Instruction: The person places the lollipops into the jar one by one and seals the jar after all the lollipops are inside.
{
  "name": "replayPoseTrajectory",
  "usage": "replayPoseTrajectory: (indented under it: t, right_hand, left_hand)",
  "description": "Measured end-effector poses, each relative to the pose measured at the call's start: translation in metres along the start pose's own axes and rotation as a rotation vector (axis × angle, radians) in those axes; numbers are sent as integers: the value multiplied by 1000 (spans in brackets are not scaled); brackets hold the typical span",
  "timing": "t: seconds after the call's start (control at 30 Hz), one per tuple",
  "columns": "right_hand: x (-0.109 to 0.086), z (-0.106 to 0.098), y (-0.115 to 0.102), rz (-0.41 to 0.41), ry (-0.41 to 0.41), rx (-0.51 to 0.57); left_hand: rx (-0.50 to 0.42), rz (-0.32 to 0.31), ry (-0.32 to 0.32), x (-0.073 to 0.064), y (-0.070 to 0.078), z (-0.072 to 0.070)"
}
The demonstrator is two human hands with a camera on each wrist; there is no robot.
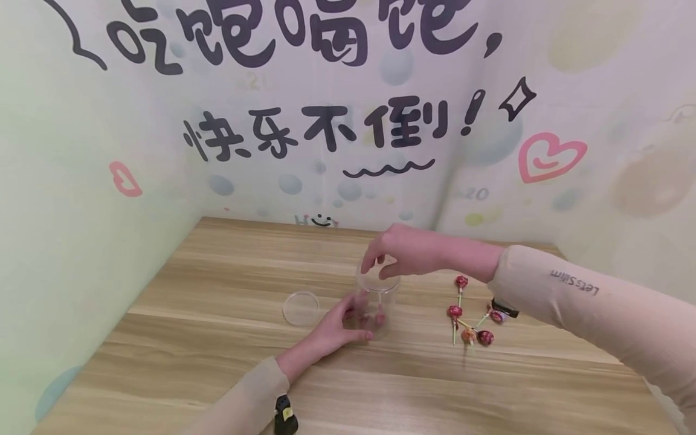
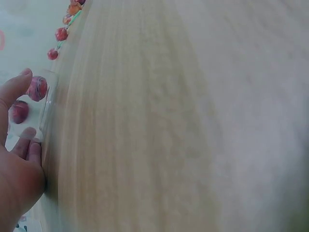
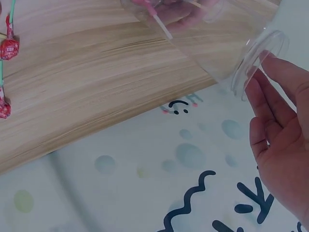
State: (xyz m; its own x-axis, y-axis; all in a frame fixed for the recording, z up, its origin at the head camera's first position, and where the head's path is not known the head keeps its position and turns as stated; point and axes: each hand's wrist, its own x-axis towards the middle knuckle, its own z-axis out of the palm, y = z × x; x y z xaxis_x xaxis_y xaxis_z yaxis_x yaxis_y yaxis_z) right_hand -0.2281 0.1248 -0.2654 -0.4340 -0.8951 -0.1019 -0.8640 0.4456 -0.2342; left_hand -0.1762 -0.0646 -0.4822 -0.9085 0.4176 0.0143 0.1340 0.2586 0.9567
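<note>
A clear plastic jar [image 1: 389, 297] stands upright on the wooden table in the head view. Its mouth faces up. My left hand [image 1: 329, 332] holds it low down, thumb on one side and fingers on the other. Through the wall in the left wrist view show a lollipop [image 2: 36, 89] and a second dark red lollipop [image 2: 19, 112]. Over the mouth is my right hand [image 1: 408, 249], its fingertips dipping just inside the rim. Nothing shows between those fingers in the right wrist view, where a pale lollipop stick [image 3: 162, 26] lies lower in the jar.
Several wrapped lollipops [image 1: 454, 311] lie loosely grouped on the table right of the jar, below my right forearm. A round clear lid [image 1: 301, 309] rests flat to the left. Behind the table [image 1: 217, 254] hangs a printed wall cloth [image 1: 261, 181].
</note>
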Motion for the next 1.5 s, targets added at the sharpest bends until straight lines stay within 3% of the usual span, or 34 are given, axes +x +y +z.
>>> replayPoseTrajectory:
  t: [0.43,0.87,1.5]
  right_hand:
    - [-15,-7,11,-53,182,27]
    - [-59,0,37,62,336,27]
    - [-141,34,73,228,571,-32]
  left_hand:
    - [-4,24,-1,2,-2,-2]
    - [7,16,26,1,-5,-3]
    - [10,-28,2,-1,-3,0]
